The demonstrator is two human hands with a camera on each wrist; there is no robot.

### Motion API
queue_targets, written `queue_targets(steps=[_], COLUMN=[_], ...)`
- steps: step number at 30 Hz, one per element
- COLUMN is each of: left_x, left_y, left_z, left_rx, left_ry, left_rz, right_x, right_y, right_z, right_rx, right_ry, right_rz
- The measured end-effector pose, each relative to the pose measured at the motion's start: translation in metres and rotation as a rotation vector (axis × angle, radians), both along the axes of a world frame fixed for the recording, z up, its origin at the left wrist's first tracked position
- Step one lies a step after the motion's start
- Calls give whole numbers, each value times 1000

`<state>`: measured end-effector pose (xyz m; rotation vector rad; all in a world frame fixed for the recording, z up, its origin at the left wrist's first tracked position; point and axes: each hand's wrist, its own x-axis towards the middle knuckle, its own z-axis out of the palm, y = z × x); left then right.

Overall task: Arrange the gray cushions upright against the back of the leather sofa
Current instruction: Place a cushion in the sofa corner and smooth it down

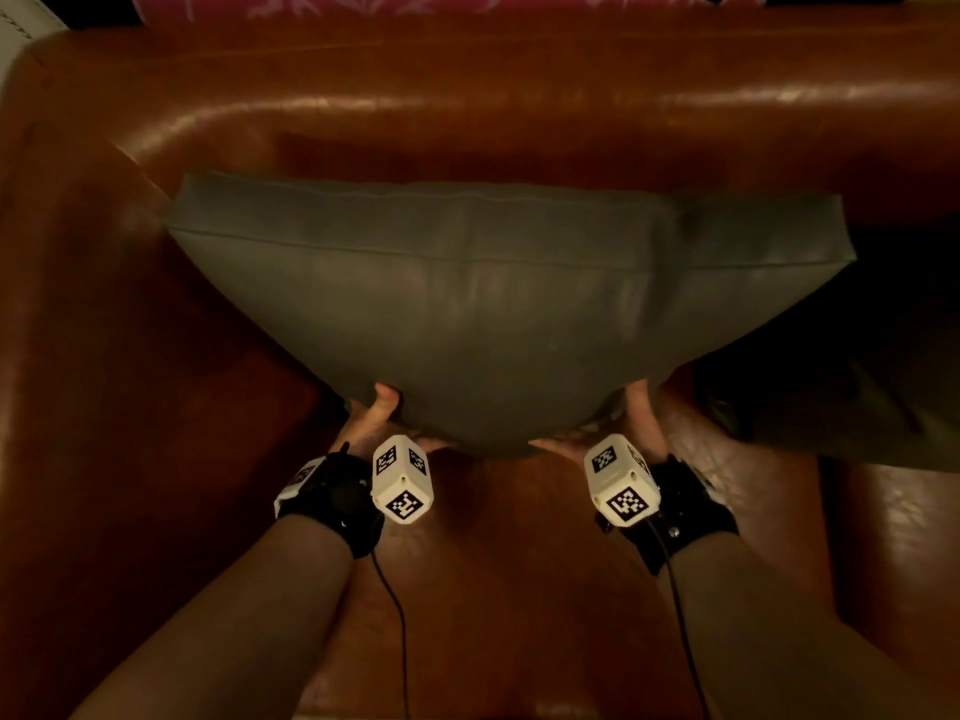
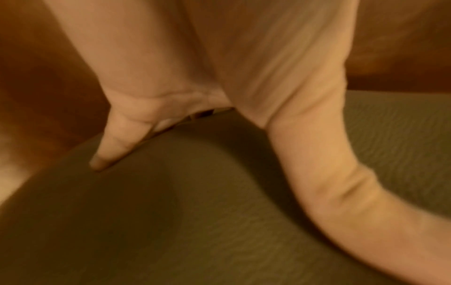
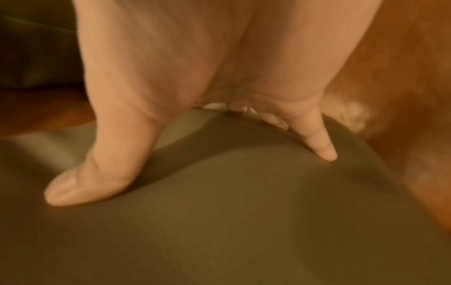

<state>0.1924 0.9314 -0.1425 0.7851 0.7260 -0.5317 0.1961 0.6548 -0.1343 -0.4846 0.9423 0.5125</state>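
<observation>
A large gray cushion [image 1: 498,304] is held up over the seat of the brown leather sofa [image 1: 467,111], its broad top edge toward the backrest. My left hand [image 1: 382,418] grips its lower near edge from the left, and my right hand [image 1: 631,415] grips the same edge from the right. In the left wrist view the thumb [image 2: 329,183] presses into the gray cushion [image 2: 183,221]. The right wrist view has my right hand [image 3: 195,169] pinching the gray cushion [image 3: 231,221], thumb on one face. A second gray cushion [image 1: 841,397] lies on the seat at the right, mostly in shadow.
The sofa's left armrest [image 1: 67,304] rises close beside the cushion. Bare leather seat [image 1: 493,563] shows between my forearms. Pink patterned fabric [image 1: 415,2] and something white [image 1: 21,28] lie behind the backrest. The second cushion [image 3: 36,48] shows dark at the right wrist view's upper left.
</observation>
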Motion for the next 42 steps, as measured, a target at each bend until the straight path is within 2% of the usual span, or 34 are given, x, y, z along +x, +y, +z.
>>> queue_targets(steps=[3, 4, 6, 7, 8, 10, 13, 18, 20, 22, 23, 25, 27, 29, 31, 32, 33, 34, 36, 37, 39, 42], left_x=[-5, -6, -7, -6, -5, 2, 7, -2, -2, -7, -12, -30, -43, -43, -24, -8, 9, 28, 66, 78, 90, 92], left_y=[5, 7, 14, 18, 22, 24, 23, 18, 10, 4, 1, 0, -6, -18, -27, -30, -32, -33, -30, -27, -18, -10], left_z=[8, 19, 32, 38, 43, 55, 69, 77, 80, 86, 95, 115, 140, 173, 206, 218, 226, 232, 225, 217, 201, 190], left_rx=[134, 274, 580, 660, 678, 619, 550, 589, 668, 803, 906, 1102, 1219, 1234, 1299, 1388, 1489, 1594, 1756, 1795, 1777, 1760], left_ry=[128, 128, 52, 20, -5, -57, -85, -102, -92, 2, 55, 69, -66, -290, -546, -673, -759, -777, -630, -570, -511, -578], left_rz=[-47, -68, -65, -36, -24, -18, -22, 11, 5, -43, -124, -450, -734, -762, -722, -791, -920, -1102, -1504, -1625, -1701, -1547], right_x=[-3, -3, -7, -9, -12, -14, -7, -6, -11, -14, -18, -28, -42, -51, -39, -25, -8, 9, 48, 62, 79, 93], right_y=[-5, -6, -15, -20, -25, -29, -18, -9, -16, -21, -23, -20, -14, -4, 8, 12, 16, 16, 16, 16, 18, 25], right_z=[10, 19, 34, 40, 45, 47, 42, 43, 47, 52, 58, 78, 104, 141, 183, 195, 204, 211, 206, 201, 191, 185], right_rx=[-64, -170, -529, -661, -710, -590, -437, -481, -540, -644, -703, -805, -881, -1135, -1427, -1551, -1655, -1750, -1838, -1829, -1756, -1790], right_ry=[48, 60, 30, -7, -55, -167, -232, -219, -204, -122, -63, 3, -160, -586, -1126, -1345, -1464, -1440, -1104, -965, -835, -847], right_rz=[110, 176, 299, 294, 242, 140, 113, 132, 176, 263, 335, 485, 604, 683, 703, 737, 845, 1097, 1691, 1869, 1967, 1901])
